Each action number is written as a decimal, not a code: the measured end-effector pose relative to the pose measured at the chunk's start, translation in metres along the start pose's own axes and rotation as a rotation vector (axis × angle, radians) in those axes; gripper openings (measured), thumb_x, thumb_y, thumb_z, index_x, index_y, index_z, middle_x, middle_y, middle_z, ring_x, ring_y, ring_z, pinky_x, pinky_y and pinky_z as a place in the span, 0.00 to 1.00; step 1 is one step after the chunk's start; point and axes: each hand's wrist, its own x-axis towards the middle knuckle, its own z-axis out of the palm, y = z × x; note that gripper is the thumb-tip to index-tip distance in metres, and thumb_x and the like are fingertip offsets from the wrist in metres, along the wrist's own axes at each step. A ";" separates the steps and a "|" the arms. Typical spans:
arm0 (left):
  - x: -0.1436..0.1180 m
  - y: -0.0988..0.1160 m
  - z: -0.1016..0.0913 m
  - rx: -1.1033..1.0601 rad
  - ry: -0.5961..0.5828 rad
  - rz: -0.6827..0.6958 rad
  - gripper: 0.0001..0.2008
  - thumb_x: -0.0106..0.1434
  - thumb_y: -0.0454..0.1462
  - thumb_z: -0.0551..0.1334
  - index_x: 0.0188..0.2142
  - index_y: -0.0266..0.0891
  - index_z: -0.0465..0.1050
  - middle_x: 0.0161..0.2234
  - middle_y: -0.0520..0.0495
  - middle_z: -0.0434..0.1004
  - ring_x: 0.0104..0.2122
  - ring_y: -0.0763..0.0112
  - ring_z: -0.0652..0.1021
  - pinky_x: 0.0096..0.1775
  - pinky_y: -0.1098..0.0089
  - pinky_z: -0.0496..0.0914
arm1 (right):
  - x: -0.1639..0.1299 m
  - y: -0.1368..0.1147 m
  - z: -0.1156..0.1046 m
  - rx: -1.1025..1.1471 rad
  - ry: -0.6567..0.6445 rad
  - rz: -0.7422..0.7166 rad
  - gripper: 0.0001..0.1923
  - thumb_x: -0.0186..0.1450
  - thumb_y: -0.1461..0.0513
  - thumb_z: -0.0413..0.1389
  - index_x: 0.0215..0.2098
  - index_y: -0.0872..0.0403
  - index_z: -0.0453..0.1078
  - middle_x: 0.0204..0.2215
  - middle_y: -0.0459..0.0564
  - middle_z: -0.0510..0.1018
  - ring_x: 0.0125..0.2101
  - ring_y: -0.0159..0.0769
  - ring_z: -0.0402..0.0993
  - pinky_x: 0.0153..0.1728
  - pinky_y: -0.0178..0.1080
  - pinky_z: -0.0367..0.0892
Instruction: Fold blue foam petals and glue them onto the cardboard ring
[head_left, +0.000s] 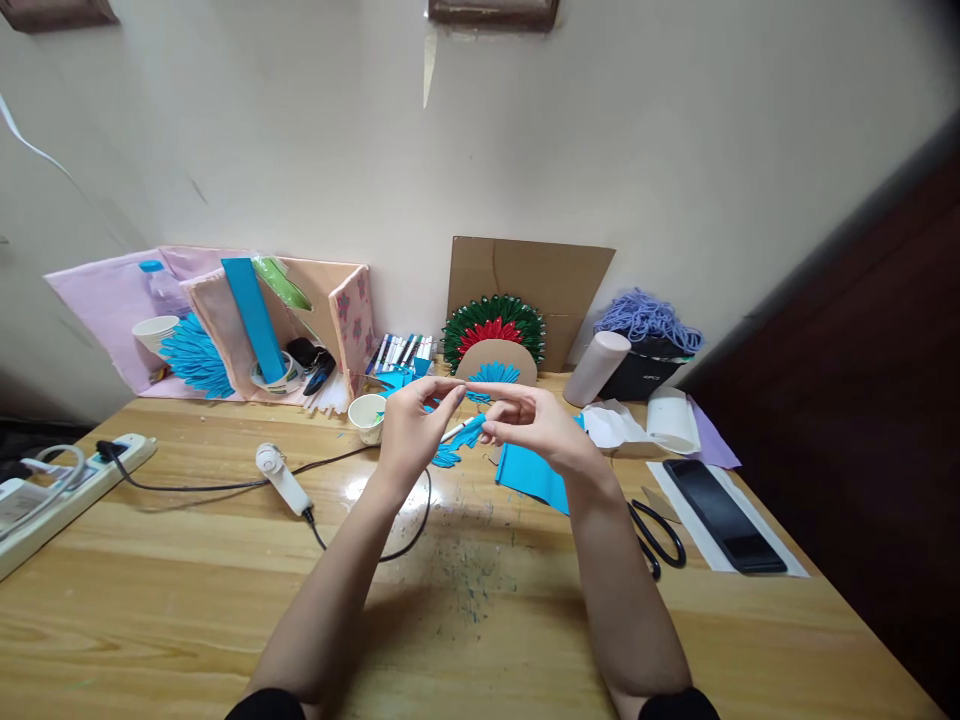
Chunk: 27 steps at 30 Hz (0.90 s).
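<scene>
No readable text, label, brand or number on anything in view.

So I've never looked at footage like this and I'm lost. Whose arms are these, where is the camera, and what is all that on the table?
The camera sits on a person's head, looking down at their own bare hands. The left hand and right hand together pinch a small blue paper piece above a wooden table. On the table lie a blue paper sheet, scissors, a phone, a paper cup, a glue gun and a power strip.
</scene>
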 end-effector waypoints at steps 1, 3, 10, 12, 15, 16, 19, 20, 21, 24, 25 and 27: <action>0.000 0.000 0.000 0.000 0.015 0.000 0.11 0.59 0.41 0.60 0.33 0.37 0.77 0.31 0.46 0.80 0.30 0.69 0.77 0.34 0.71 0.70 | 0.001 0.001 0.001 0.008 -0.007 -0.004 0.27 0.53 0.64 0.61 0.52 0.54 0.67 0.22 0.43 0.75 0.26 0.31 0.74 0.30 0.36 0.70; -0.001 -0.001 0.002 -0.005 0.038 -0.004 0.10 0.58 0.41 0.60 0.34 0.37 0.77 0.31 0.46 0.80 0.30 0.69 0.78 0.34 0.71 0.71 | 0.002 0.002 0.004 0.022 -0.006 -0.010 0.27 0.53 0.64 0.61 0.52 0.53 0.67 0.22 0.43 0.75 0.26 0.30 0.73 0.30 0.35 0.70; -0.002 -0.003 0.006 -0.100 0.161 -0.093 0.10 0.56 0.40 0.62 0.33 0.36 0.78 0.30 0.45 0.80 0.29 0.68 0.79 0.34 0.70 0.72 | 0.004 0.003 0.017 0.029 -0.013 -0.004 0.33 0.53 0.65 0.60 0.57 0.52 0.62 0.23 0.44 0.76 0.25 0.29 0.71 0.28 0.34 0.68; -0.001 -0.004 0.006 -0.142 0.178 -0.142 0.10 0.55 0.40 0.63 0.31 0.35 0.77 0.29 0.45 0.80 0.29 0.68 0.79 0.33 0.71 0.72 | 0.004 0.004 0.023 0.003 -0.009 -0.008 0.34 0.53 0.65 0.60 0.58 0.53 0.60 0.23 0.44 0.76 0.25 0.29 0.70 0.27 0.35 0.68; 0.001 -0.005 0.003 -0.152 0.186 -0.186 0.09 0.53 0.40 0.64 0.28 0.34 0.77 0.27 0.45 0.80 0.27 0.69 0.78 0.31 0.72 0.72 | 0.004 0.005 0.032 -0.030 -0.016 -0.016 0.37 0.52 0.66 0.59 0.60 0.56 0.56 0.23 0.44 0.76 0.25 0.30 0.70 0.28 0.36 0.67; 0.001 -0.005 0.002 -0.148 0.190 -0.192 0.09 0.52 0.40 0.65 0.27 0.34 0.76 0.26 0.45 0.79 0.26 0.70 0.78 0.31 0.72 0.72 | 0.004 0.005 0.034 -0.036 -0.020 -0.021 0.37 0.52 0.66 0.59 0.60 0.56 0.56 0.23 0.44 0.76 0.25 0.30 0.69 0.28 0.36 0.67; 0.003 -0.005 -0.001 -0.151 0.190 -0.213 0.09 0.51 0.39 0.65 0.26 0.33 0.76 0.24 0.45 0.79 0.25 0.71 0.77 0.29 0.73 0.71 | 0.003 0.004 0.035 -0.040 -0.034 -0.033 0.37 0.52 0.66 0.58 0.60 0.55 0.56 0.23 0.44 0.75 0.24 0.29 0.69 0.27 0.35 0.67; 0.003 -0.005 -0.002 -0.157 0.187 -0.220 0.09 0.50 0.39 0.65 0.26 0.33 0.76 0.24 0.45 0.78 0.25 0.71 0.77 0.29 0.74 0.71 | 0.003 0.004 0.034 -0.034 -0.038 -0.035 0.37 0.52 0.66 0.58 0.60 0.55 0.56 0.23 0.44 0.75 0.24 0.29 0.68 0.26 0.35 0.66; 0.003 -0.004 -0.002 -0.165 0.181 -0.225 0.08 0.50 0.39 0.65 0.26 0.33 0.75 0.24 0.45 0.78 0.25 0.71 0.77 0.29 0.74 0.71 | 0.003 0.004 0.033 -0.023 -0.044 -0.035 0.37 0.52 0.66 0.59 0.60 0.54 0.56 0.23 0.43 0.75 0.24 0.29 0.68 0.26 0.34 0.66; 0.005 -0.003 -0.004 -0.181 0.178 -0.236 0.09 0.50 0.38 0.65 0.26 0.33 0.75 0.24 0.45 0.78 0.25 0.71 0.77 0.29 0.74 0.71 | 0.003 0.003 0.027 0.020 -0.061 -0.043 0.36 0.53 0.65 0.60 0.59 0.53 0.58 0.23 0.44 0.75 0.25 0.29 0.69 0.27 0.34 0.67; 0.005 -0.003 -0.004 -0.185 0.184 -0.242 0.09 0.50 0.38 0.64 0.26 0.32 0.75 0.25 0.45 0.78 0.25 0.71 0.77 0.30 0.73 0.71 | 0.003 0.003 0.025 0.030 -0.062 -0.048 0.36 0.53 0.65 0.60 0.59 0.52 0.58 0.23 0.44 0.75 0.25 0.29 0.69 0.27 0.34 0.67; 0.007 -0.004 -0.006 -0.196 0.194 -0.255 0.10 0.50 0.39 0.64 0.27 0.32 0.75 0.25 0.44 0.78 0.26 0.70 0.77 0.31 0.72 0.71 | 0.003 0.003 0.021 0.036 -0.052 -0.059 0.35 0.53 0.63 0.61 0.59 0.51 0.58 0.24 0.44 0.75 0.25 0.29 0.69 0.28 0.35 0.67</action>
